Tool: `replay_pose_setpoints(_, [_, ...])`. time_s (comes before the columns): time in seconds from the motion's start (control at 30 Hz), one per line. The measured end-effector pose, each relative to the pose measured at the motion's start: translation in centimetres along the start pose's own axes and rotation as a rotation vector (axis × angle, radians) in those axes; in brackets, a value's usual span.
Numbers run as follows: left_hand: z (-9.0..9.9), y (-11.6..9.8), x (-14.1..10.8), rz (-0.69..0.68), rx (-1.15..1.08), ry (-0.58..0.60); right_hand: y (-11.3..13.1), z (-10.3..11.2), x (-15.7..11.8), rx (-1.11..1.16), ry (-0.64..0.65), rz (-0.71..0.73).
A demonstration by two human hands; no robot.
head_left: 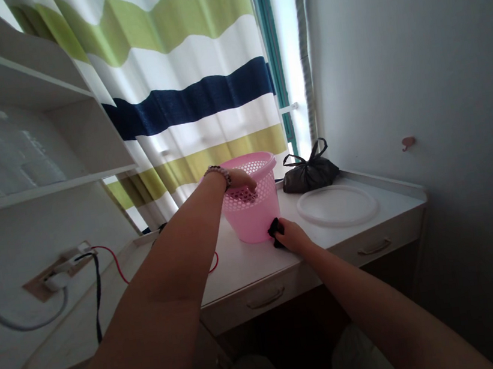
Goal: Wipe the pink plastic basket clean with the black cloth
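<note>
On the desk [236, 278], the pink basket [256, 222] is probably staying light and slightly flexible, best gripped by its rim. Your left hand [242, 180] is curling there, hold unclear; your right hand [290, 236] is pinching a likely soft black bundle [275, 232].

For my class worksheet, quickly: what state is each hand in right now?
Left hand: at the pink basket's rim; open or closed cannot be told.
Right hand: closed, holding a black bunched item.
</note>
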State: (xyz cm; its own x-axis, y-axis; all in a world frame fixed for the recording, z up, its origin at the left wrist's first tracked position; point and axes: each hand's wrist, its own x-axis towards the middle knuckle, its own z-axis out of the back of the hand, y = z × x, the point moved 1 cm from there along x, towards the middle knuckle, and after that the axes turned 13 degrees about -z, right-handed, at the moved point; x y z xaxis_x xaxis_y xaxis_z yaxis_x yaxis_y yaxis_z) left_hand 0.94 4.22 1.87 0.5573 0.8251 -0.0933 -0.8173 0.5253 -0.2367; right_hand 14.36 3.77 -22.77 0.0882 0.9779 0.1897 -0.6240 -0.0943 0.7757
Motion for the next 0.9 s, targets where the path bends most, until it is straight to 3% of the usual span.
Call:
replay_pose_setpoints(0.1, [-0.1,0.7,0.8,0.007,-0.006,0.039,0.0,0.0,0.0,0.003,0.000,-0.005])
replay_pose_setpoints(0.37, [0.0,2.4,2.7,-0.020,0.180,-0.062,-0.5,-0.5,0.5,0.007,-0.002,-0.005])
replay_pose_setpoints(0.53, [-0.2,2.6,2.8,-0.082,0.200,-0.151,-1.0,-0.9,0.9,0.006,-0.021,0.004])
replay_pose_setpoints(0.9, [-0.1,2.5,2.8,-0.082,0.281,-0.159,-2.3,-1.8,1.9,-0.042,-0.050,0.036])
